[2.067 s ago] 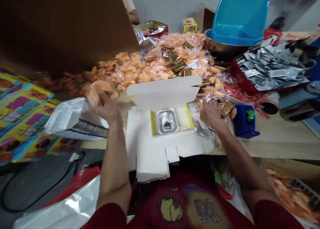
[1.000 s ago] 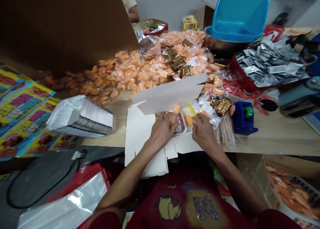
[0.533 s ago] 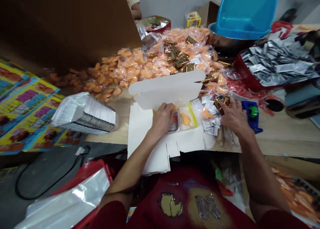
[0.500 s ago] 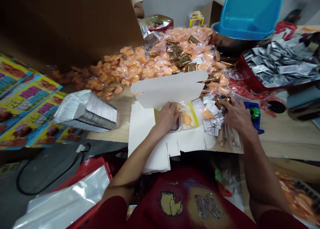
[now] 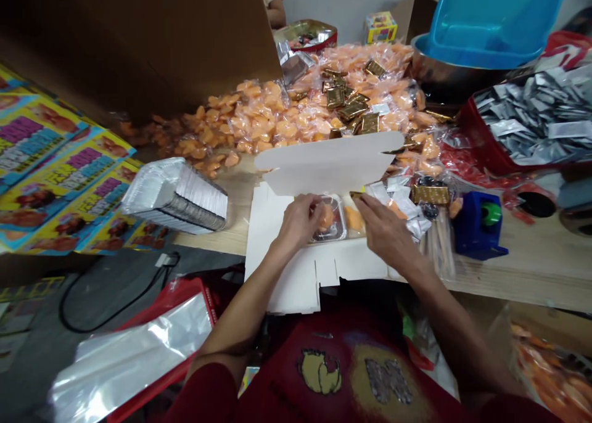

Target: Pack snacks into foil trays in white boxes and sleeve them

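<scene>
An open white cardboard box (image 5: 287,238) lies on the wooden table, its lid (image 5: 324,163) standing up. Inside sits a small foil tray (image 5: 335,222) holding a plastic-wrapped orange piece (image 5: 326,216). My left hand (image 5: 298,222) rests at the tray's left edge, with its fingertips by that piece. Beside the tray lies a second orange piece (image 5: 354,218). My right hand (image 5: 383,225) reaches over the box's right side, pinching a small gold sachet (image 5: 356,195). Another gold sachet (image 5: 430,195) lies to its right.
A heap of wrapped orange pieces (image 5: 277,124) spreads behind the box. Right of it stand a red tray of silver sachets (image 5: 522,127), a blue tape dispenser (image 5: 478,227) and wooden sticks (image 5: 437,244). Stacked foil trays (image 5: 176,195) and printed cards (image 5: 60,164) lie left.
My right hand has moved left from the sachets to over the box, with a gold sachet at its fingertips. The view has shifted, so everything sits further right.
</scene>
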### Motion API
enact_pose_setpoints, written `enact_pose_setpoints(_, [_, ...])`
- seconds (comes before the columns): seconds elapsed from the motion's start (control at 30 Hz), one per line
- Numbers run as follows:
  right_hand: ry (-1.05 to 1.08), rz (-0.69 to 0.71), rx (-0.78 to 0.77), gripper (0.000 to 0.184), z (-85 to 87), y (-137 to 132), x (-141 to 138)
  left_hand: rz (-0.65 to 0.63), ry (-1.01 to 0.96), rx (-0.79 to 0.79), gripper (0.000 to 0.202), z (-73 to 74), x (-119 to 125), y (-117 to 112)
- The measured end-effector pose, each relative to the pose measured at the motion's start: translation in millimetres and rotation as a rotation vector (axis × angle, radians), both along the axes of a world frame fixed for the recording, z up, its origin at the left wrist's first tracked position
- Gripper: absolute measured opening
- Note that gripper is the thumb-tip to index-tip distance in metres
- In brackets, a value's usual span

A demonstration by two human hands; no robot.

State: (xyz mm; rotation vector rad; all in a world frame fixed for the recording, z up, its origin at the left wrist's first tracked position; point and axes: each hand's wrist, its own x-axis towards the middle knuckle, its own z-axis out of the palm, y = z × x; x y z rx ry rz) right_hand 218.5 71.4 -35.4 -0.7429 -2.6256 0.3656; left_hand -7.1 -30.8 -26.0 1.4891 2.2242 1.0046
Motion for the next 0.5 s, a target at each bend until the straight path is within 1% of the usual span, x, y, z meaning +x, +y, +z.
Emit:
enact_pose_setpoints(0.03, [-0.058,0.031,0.006,0.054,-7.3,-5,-5,-0.031,0.097,0.007,0.024,0.1,1,-8])
enact_pose_setpoints(0.07, [-0.107,0.058,0.017,0.055,-13.9,-9,-8,-0.091,0.200,0.011,0.027,-0.6,2,-17])
enact_pose_setpoints(0.13, [-0.168,0.104,0.038,0.058,-24.1,-16,-9,-0.277,0.381,-0.035,0.029,-5.0,8,-32])
enact_pose_setpoints(0.17, [-0.184,0.118,0.044,0.058,-27.2,-18,-8,-0.366,0.445,-0.078,0.029,-8.5,11,-38])
enact_pose_setpoints(0.2, [-0.196,0.125,0.044,0.058,-28.7,-21,-6,-0.428,0.488,-0.117,0.031,-12.4,14,-43])
enact_pose_setpoints(0.23, [-0.205,0.131,0.038,0.057,-28.7,-22,-5,-0.457,0.509,-0.139,0.033,-16.2,16,-46])
enact_pose_setpoints(0.27, [-0.205,0.141,0.025,0.055,-26.9,-21,-3,-0.461,0.511,-0.136,0.034,-19.6,17,-49])
enact_pose_setpoints(0.3, [-0.186,0.145,0.005,0.054,-23.6,-18,-1,-0.447,0.495,-0.104,0.034,-21.9,16,-50])
enact_pose_setpoints(0.33, [-0.138,0.127,-0.016,0.053,-18.8,-12,1,-0.421,0.464,-0.035,0.033,-22.7,12,-51])
enact_pose_setpoints(0.37, [-0.060,0.079,-0.028,0.052,-12.8,-4,4,-0.369,0.421,0.067,0.032,-22.1,7,-50])
enact_pose_setpoints(0.4, [0.038,0.004,-0.025,0.052,-6.0,8,5,-0.274,0.365,0.194,0.033,-19.9,-2,-47])
enact_pose_setpoints(0.47, [0.236,-0.178,0.011,0.054,8.3,39,6,0.026,0.213,0.455,0.038,-12.7,-25,-38])
enact_pose_setpoints(0.5, [0.300,-0.241,0.023,0.057,15.0,56,5,0.176,0.116,0.539,0.042,-8.5,-38,-31])
